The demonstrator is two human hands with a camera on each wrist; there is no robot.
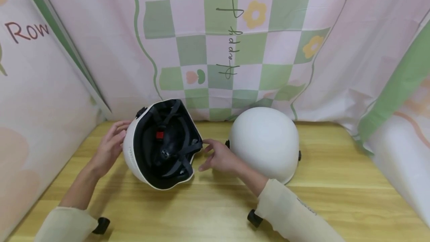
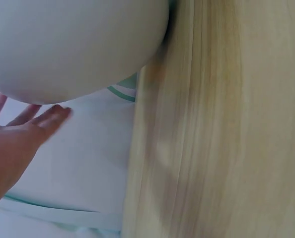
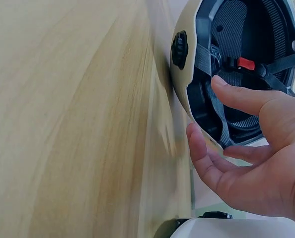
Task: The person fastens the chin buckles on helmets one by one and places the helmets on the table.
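Observation:
A white helmet (image 1: 132, 151) is tipped on its side in the head view, its black padded inside, straps and red buckle (image 1: 159, 135) facing right. My left hand (image 1: 111, 146) has its fingertips against or close to the outer shell on the left; the left wrist view shows these extended fingers (image 2: 53, 119) under the shell's curve. At the opposite edge is my right hand (image 1: 220, 156), fingers loosely bent. The right wrist view shows its thumb (image 3: 242, 95) apart from the other fingers near the rim and straps. Whether those fingertips touch the rim, I cannot tell.
A second white helmet (image 1: 265, 141) sits dome up on the wooden table (image 1: 188, 212), just right of my right forearm. A patterned curtain (image 1: 221, 47) hangs along the table's back edge, and more cloth (image 1: 40, 85) closes off the left side.

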